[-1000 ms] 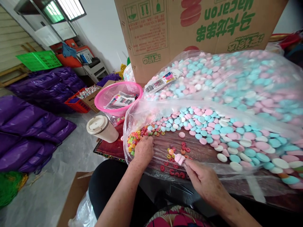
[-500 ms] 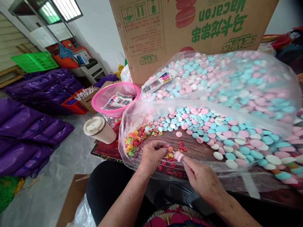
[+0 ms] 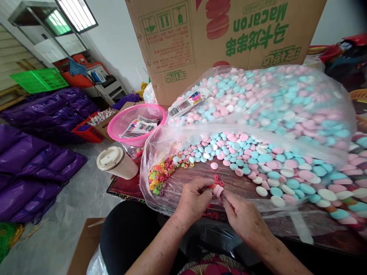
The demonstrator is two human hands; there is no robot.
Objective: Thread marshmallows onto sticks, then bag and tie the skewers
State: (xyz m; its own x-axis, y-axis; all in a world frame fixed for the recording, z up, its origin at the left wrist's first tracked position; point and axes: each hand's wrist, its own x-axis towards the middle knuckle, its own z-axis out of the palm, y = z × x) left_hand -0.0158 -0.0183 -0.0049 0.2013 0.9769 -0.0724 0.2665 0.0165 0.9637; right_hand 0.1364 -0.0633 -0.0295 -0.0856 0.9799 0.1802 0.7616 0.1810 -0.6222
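Pink candies (image 3: 218, 191) are staying gripped in my right hand (image 3: 243, 215); my left hand (image 3: 192, 199) is joining, apparently pinching on an orange ring (image 3: 213, 186).

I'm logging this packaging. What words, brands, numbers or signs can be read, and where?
"Macaron": cardboard box, upside down.
"马卡龙串串": same box, upside down.
Handling signs: umbrella, arrows, glass; same box.
Too small or blurred: red print, green logos, packet labels.

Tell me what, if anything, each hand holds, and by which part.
The right hand holds a stack of pink sweets at its right end. The left hand is at the orange piece on the other end; whether it grips is unclear.
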